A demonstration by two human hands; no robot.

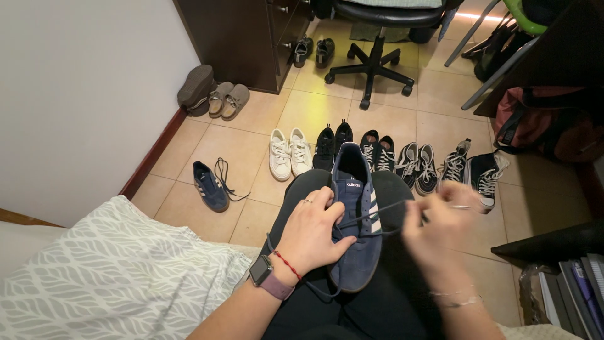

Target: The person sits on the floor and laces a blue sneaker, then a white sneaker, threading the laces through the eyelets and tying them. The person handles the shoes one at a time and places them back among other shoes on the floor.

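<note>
Your left hand (313, 232) lies flat-ish over the navy suede sneaker (355, 223) that rests on your lap, fingers curled loosely around its left side and thumb pressed near the eyelets, so the hand is half closed and steadies the shoe rather than gripping it hard; a watch with a mauve strap (269, 277) and a thin red cord sit at that wrist. Your right hand (440, 230) is blurred, held just to the right of the shoe, its fingers pinched together on the dark lace (384, 209) that runs taut from the eyelets across to it. The sneaker points away from you, toe toward your body, white stripes on its right flank, lying along your dark trousers. To your left a grey leaf-patterned bedcover (107, 277) covers the bed edge. Farther out on the tan tile floor (314, 110) lies the matching navy sneaker (210, 186) on its own, a loose lace beside it. Beyond your knees stands a row of pairs: white sneakers (288, 153), black ones, then several dark canvas shoes with white laces. Farther still, grey slippers (228, 99) sit by a dark wooden cabinet (245, 38), and an office chair's wheeled base (372, 68) stands at the back.
</note>
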